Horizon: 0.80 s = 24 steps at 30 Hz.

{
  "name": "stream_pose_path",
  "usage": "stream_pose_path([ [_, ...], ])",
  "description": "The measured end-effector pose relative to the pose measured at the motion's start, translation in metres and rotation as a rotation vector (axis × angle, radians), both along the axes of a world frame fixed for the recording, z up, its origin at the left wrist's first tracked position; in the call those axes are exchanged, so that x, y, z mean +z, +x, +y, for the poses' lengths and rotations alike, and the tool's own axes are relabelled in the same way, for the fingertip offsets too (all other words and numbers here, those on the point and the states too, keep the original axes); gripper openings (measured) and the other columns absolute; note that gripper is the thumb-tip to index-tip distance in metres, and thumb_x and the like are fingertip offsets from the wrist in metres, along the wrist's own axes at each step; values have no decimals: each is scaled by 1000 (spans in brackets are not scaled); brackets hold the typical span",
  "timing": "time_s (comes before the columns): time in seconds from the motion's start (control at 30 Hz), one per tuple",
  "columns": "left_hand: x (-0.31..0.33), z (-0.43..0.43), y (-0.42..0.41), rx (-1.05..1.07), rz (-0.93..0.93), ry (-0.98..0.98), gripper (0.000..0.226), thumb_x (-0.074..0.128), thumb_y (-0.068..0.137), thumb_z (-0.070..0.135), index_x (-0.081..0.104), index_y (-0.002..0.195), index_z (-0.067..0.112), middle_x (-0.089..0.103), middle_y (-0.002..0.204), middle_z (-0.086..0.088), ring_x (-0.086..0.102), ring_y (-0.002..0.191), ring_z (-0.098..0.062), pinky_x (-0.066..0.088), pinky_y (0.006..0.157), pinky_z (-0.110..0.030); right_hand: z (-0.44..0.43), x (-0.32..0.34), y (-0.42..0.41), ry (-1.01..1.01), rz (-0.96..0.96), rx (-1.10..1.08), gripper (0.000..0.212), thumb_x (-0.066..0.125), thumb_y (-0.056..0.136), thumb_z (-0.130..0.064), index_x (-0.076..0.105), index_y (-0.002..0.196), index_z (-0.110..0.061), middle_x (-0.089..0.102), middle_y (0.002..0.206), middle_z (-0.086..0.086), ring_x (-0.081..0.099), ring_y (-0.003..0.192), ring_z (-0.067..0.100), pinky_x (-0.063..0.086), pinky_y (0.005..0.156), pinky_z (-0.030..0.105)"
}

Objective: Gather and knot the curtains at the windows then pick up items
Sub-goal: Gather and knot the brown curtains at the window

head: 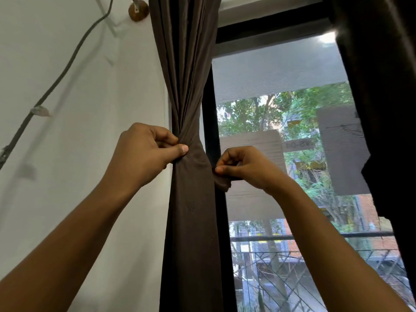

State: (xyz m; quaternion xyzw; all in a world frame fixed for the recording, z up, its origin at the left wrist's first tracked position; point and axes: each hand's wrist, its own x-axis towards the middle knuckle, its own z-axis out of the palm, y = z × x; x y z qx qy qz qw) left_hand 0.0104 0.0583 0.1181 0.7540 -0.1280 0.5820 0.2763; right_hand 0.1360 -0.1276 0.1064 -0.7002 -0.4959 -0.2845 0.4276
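Note:
A dark brown curtain (186, 70) hangs gathered into a narrow bunch along the left side of the window (281, 122). At mid-height the cloth is wrapped into a knot (193, 152). My left hand (146, 152) pinches the left side of that knot between thumb and curled fingers. My right hand (245, 166) pinches a short loose end of the same cloth (221, 181) that sticks out to the right of the knot. Below the knot the curtain falls straight down out of view.
A second dark curtain (382, 109) covers the right edge of the window. On the white wall (90, 131) to the left runs a grey cable (56, 82), with a round brown bracket (138, 10) near the top. A mesh screen and an outside railing (315, 236) show through the window.

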Motion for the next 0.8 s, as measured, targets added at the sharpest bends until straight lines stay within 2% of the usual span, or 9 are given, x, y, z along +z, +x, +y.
stream_pose_path([
  [0.13, -2, -2, 4, 0, -14, -14, 17, 77, 78, 28, 70, 88, 16, 71, 80, -4, 70, 73, -20, 59, 74, -37, -14, 5, -5, 119, 25, -64, 7, 68, 84, -12, 68, 81, -17, 64, 66, -5, 57, 57, 0, 46, 56, 20],
  [0.3, -5, 1, 6, -16, -18, -36, 27, 77, 77, 30, 74, 95, 11, 72, 80, -5, 70, 71, -19, 60, 71, -37, -13, 1, -2, 134, -158, -550, 15, 60, 89, -15, 69, 96, -24, 69, 98, -4, 62, 88, 12, 48, 78, 28],
  [0.33, -5, 1, 6, -18, -18, -40, 27, 77, 77, 30, 74, 96, 11, 72, 79, -4, 70, 71, -18, 60, 71, -37, -11, -1, -6, 201, -152, -551, 15, 59, 90, -19, 67, 102, -25, 67, 103, -4, 62, 92, 13, 49, 81, 30],
  [0.4, -5, 1, 8, -27, -11, -48, 26, 77, 77, 30, 74, 94, 12, 72, 79, -3, 70, 72, -17, 60, 71, -37, -11, -4, -20, 285, 6, -293, 18, 57, 93, -27, 64, 108, -22, 66, 104, -6, 63, 93, 11, 49, 83, 32],
  [0.47, -3, -3, 10, -31, -2, -39, 21, 79, 76, 29, 74, 89, 14, 73, 77, -4, 70, 73, -17, 60, 73, -39, -10, -2, -40, 185, 255, 43, 24, 57, 92, -33, 64, 110, -19, 70, 103, -4, 66, 94, 12, 51, 83, 32],
  [0.5, -2, -6, 11, -25, 13, -22, 17, 79, 76, 29, 74, 86, 16, 72, 76, -4, 70, 73, -18, 59, 74, -40, -9, -1, -46, 106, 288, 106, 28, 60, 89, -34, 65, 112, -19, 70, 104, -2, 66, 96, 12, 52, 85, 34],
  [0.6, 6, -14, 10, -45, 144, -7, 10, 78, 77, 25, 73, 75, 17, 72, 74, -7, 71, 74, -23, 60, 74, -40, 1, -3, -57, 49, 163, 16, 35, 71, 79, -35, 68, 111, -21, 71, 103, -3, 65, 98, 10, 52, 91, 39],
  [0.67, 10, -17, 10, -94, 241, -46, 12, 78, 76, 22, 72, 73, 12, 71, 72, -9, 71, 70, -23, 60, 69, -35, 9, -7, -62, 89, 86, -76, 30, 75, 74, -39, 71, 100, -24, 72, 92, -5, 66, 89, 8, 54, 86, 37],
  [0.8, 17, -22, 8, -213, 384, -120, 19, 79, 75, 18, 64, 71, 7, 69, 62, -3, 69, 54, -11, 56, 51, -21, 23, -20, -69, 82, -47, -265, 28, 76, 70, -46, 67, 87, -26, 67, 77, -6, 61, 73, 3, 46, 60, 16],
])
